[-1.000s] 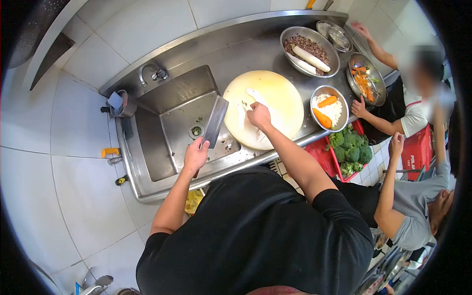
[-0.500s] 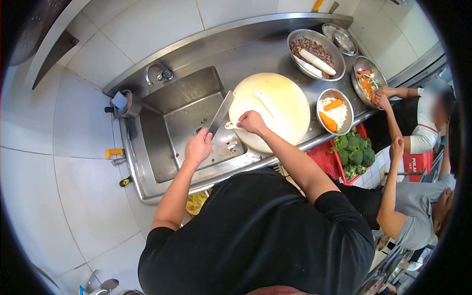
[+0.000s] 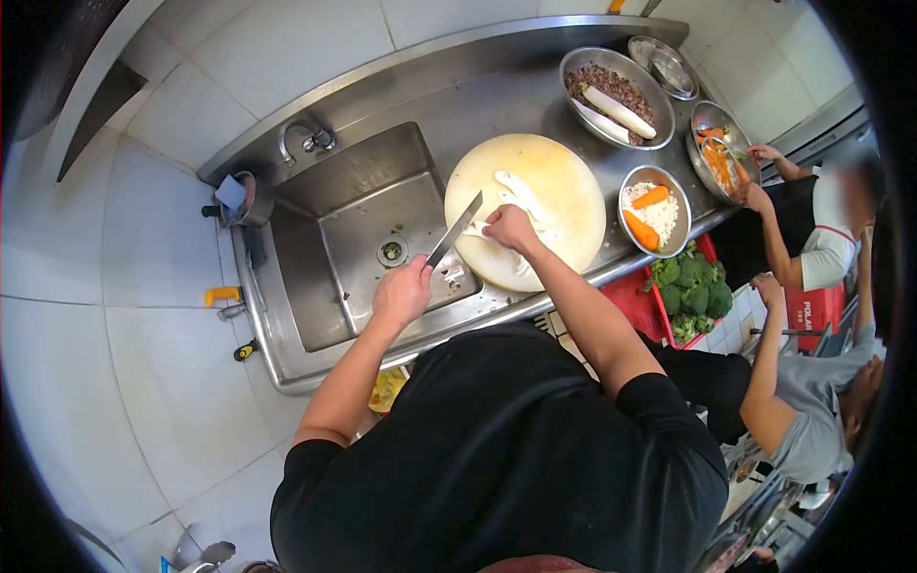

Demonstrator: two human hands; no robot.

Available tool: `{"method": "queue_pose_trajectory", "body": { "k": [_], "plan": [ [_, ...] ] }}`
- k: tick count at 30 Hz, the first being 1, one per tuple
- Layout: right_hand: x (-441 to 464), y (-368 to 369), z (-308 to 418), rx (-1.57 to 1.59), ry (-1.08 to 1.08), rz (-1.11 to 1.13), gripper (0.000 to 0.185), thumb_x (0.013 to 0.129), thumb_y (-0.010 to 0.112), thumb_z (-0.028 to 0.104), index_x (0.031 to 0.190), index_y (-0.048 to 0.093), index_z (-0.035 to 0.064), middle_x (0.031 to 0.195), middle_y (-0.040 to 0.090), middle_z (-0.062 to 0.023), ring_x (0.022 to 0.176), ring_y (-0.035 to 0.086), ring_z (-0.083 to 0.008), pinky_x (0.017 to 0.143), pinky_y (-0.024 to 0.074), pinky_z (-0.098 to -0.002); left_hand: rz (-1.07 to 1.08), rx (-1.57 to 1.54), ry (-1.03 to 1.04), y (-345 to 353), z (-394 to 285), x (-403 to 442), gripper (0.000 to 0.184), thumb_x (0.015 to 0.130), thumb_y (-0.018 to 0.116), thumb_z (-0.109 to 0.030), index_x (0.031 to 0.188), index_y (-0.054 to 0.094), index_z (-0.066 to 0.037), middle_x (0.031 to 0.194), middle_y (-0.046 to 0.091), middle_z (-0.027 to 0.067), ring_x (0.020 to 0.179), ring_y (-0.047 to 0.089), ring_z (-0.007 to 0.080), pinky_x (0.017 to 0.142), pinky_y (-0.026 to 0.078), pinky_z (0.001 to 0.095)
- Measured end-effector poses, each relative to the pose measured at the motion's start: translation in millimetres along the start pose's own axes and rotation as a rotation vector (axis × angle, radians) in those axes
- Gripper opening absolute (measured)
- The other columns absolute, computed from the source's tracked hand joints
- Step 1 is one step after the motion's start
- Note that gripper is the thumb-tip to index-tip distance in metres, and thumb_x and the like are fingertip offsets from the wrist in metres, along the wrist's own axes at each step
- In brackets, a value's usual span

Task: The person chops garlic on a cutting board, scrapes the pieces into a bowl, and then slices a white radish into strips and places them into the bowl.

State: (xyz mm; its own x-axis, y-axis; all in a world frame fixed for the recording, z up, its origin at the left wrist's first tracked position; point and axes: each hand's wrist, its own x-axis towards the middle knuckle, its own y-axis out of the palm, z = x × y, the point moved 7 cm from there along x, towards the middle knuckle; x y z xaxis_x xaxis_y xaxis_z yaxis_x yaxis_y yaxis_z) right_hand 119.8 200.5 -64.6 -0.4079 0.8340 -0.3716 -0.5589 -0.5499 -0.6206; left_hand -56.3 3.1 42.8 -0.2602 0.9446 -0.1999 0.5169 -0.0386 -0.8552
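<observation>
On the grey steel worktop [image 3: 458, 110], under our right grip [image 3: 511, 229], we see the round, cream-coloured board [image 3: 573, 181]. Our left grip [image 3: 399, 291] is closed around the long, grey metal knife [image 3: 456, 229], whose blade points toward the right grip. We judge that a slip of this blade could cut the right fingertips, because they are so near. The right grip pinches a flat, whitish slice [image 3: 476, 229], sticking out to its left; beyond this grip lie similar whitish pieces [image 3: 519, 186].
</observation>
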Motion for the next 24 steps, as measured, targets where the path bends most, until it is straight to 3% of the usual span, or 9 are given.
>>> {"method": "queue_pose_trajectory", "body": {
  "k": [3, 6, 9, 12, 15, 16, 19, 20, 24],
  "plan": [
    [-5.3, -8.7, -1.8, -0.009, 0.04, -0.091, 0.044, 0.07, 0.089, 0.025, 0.1, 0.072, -0.0026, 0.102, 0.074, -0.0256, 0.099, 0.072, -0.0381, 0.09, 0.0559, -0.0414, -0.025, -0.022, 0.002, -6.1, -13.0, -4.6, 0.025, 0.102, 0.054, -0.028, 0.116, 0.062, -0.009, 0.091, 0.07, 0.0273, 0.088, 0.067, 0.0493, 0.08, 0.052, 0.0588],
    [-8.1, -11.9, -1.1, -0.016, 0.043, -0.174, 0.052, 0.067, 0.092, 0.025, 0.103, 0.07, -0.0056, 0.105, 0.072, -0.0275, 0.101, 0.071, -0.0397, 0.09, 0.0556, -0.0427, 0.135, 0.042, -0.101, 16.7, -6.9, -2.5, 0.027, 0.103, 0.053, -0.029, 0.116, 0.061, -0.007, 0.093, 0.07, 0.0285, 0.09, 0.067, 0.0497, 0.082, 0.052, 0.0596],
    [-13.0, -13.4, -1.5, -0.039, 0.046, -0.146, 0.052, 0.072, 0.089, 0.031, 0.104, 0.069, -0.0054, 0.106, 0.072, -0.0268, 0.102, 0.071, -0.0395, 0.091, 0.0556, -0.0433, 0.169, 0.095, -0.146, 22.3, -9.5, -2.1, 0.027, 0.103, 0.052, -0.029, 0.117, 0.06, -0.007, 0.096, 0.07, 0.0292, 0.093, 0.067, 0.0502, 0.084, 0.051, 0.0602],
    [-16.7, -15.1, 9.2, -0.396, -0.092, 0.096, 0.052, 0.081, 0.082, 0.036, 0.11, 0.066, -0.0047, 0.11, 0.071, -0.0261, 0.103, 0.071, -0.0391, 0.091, 0.0556, -0.0457, 0.156, 0.038, -0.172, 24.3, -4.9, 0.9, 0.028, 0.103, 0.051, -0.028, 0.117, 0.059, -0.005, 0.099, 0.07, 0.0303, 0.095, 0.066, 0.0512, 0.085, 0.051, 0.0601],
    [-21.1, -37.6, 6.1, -0.315, -0.003, -0.023, 0.05, 0.089, 0.074, 0.037, 0.117, 0.064, -0.0035, 0.11, 0.071, -0.0239, 0.101, 0.071, -0.039, 0.089, 0.0561, -0.0475, 0.152, 0.006, -0.18, 20.8, -1.5, 5.4, 0.029, 0.104, 0.051, -0.028, 0.116, 0.058, -0.004, 0.101, 0.069, 0.0309, 0.098, 0.065, 0.0514, 0.086, 0.05, 0.0599],
    [-15.6, -50.7, 1.8, -0.315, -0.065, -0.265, 0.046, 0.09, 0.073, 0.033, 0.119, 0.065, -0.0012, 0.106, 0.071, -0.0214, 0.099, 0.07, -0.0391, 0.089, 0.0561, -0.0485, 0.137, 0.002, -0.174, 19.9, -2.4, 7.3, 0.029, 0.104, 0.051, -0.028, 0.116, 0.058, -0.003, 0.101, 0.069, 0.031, 0.098, 0.065, 0.0516, 0.087, 0.05, 0.0598],
    [0.2, -76.5, -14.8, -0.317, -0.106, -0.553, 0.043, 0.091, 0.072, 0.032, 0.119, 0.066, -0.0002, 0.103, 0.072, -0.0219, 0.1, 0.07, -0.0399, 0.091, 0.0559, -0.0484, 0.096, -0.005, -0.175, 18.1, -0.2, 11.7, 0.029, 0.104, 0.051, -0.028, 0.116, 0.058, -0.002, 0.102, 0.069, 0.0311, 0.099, 0.065, 0.052, 0.087, 0.05, 0.0596],
    [12.6, -74.8, -23.7, -0.291, -0.03, -0.397, 0.042, 0.09, 0.072, 0.03, 0.12, 0.065, 0.001, 0.111, 0.07, -0.0221, 0.106, 0.068, -0.0389, 0.094, 0.0545, -0.0485, 0.087, -0.005, -0.185, 18.5, 2.3, 15.2, 0.029, 0.104, 0.051, -0.028, 0.115, 0.059, -0.002, 0.103, 0.069, 0.0312, 0.099, 0.065, 0.0521, 0.088, 0.05, 0.0595],
    [59.3, -69.1, -50.8, -0.203, 0.075, -0.209, 0.047, 0.084, 0.078, 0.029, 0.121, 0.066, 0.0035, 0.116, 0.068, -0.0208, 0.112, 0.066, -0.0366, 0.097, 0.0529, -0.0456, 0.036, -0.029, -0.179, 15.4, 6.3, 23.1, 0.029, 0.103, 0.052, -0.028, 0.113, 0.06, -0.002, 0.104, 0.069, 0.0315, 0.1, 0.064, 0.0524, 0.089, 0.05, 0.0591]
  ]
}}
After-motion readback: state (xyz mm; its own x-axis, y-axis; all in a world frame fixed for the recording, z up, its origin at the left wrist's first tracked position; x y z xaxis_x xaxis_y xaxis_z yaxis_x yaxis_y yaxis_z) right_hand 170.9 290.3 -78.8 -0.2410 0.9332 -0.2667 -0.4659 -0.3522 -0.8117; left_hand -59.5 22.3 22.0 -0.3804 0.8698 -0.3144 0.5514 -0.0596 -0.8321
